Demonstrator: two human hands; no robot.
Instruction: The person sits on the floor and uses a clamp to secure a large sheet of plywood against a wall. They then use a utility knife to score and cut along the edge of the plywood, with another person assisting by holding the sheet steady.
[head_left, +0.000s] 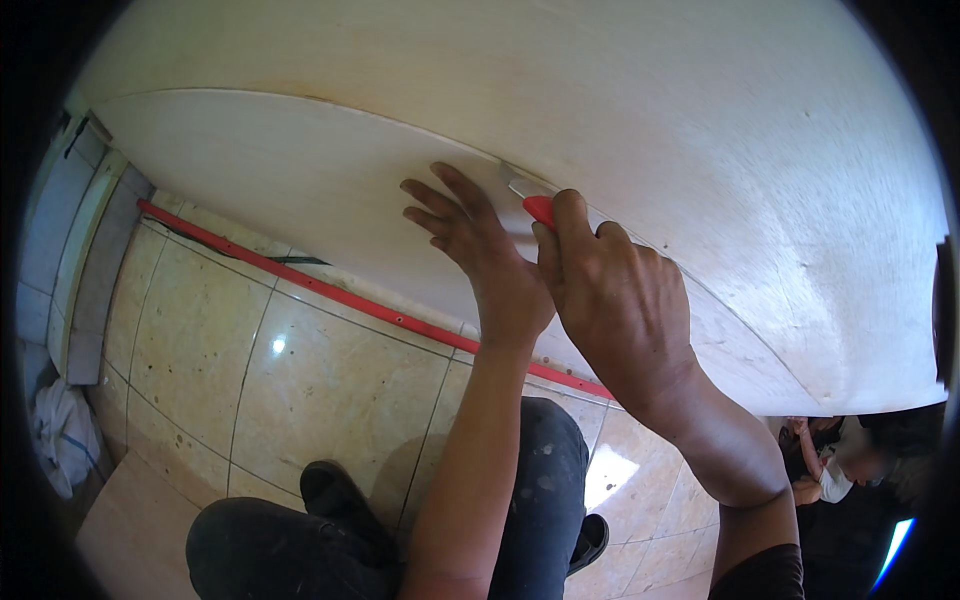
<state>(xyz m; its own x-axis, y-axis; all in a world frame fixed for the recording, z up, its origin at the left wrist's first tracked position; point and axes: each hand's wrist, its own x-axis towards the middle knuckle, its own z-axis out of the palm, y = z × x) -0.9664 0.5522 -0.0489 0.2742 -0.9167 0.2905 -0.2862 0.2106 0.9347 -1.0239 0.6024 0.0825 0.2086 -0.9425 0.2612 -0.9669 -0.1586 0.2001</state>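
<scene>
My right hand (pixel 625 295) is closed around the red handle of a putty knife (pixel 540 209). Its thin, flat blade meets the long curved seam between an upper pale panel (pixel 620 90) and a lower pale panel (pixel 270 165). To the left of the blade, my left hand (pixel 472 232) lies with fingers spread against the lower panel, holding nothing. My right wrist crosses just beside the left one and partly covers its edge. Most of the handle is hidden inside my right fist.
A red bar (pixel 400 320) runs along the floor below the panels, with a dark cable (pixel 290 260) near it. A wooden post (pixel 90 260) and a white bag (pixel 65 430) are at far left. Another person (pixel 838 480) is at lower right, beyond the panel edge.
</scene>
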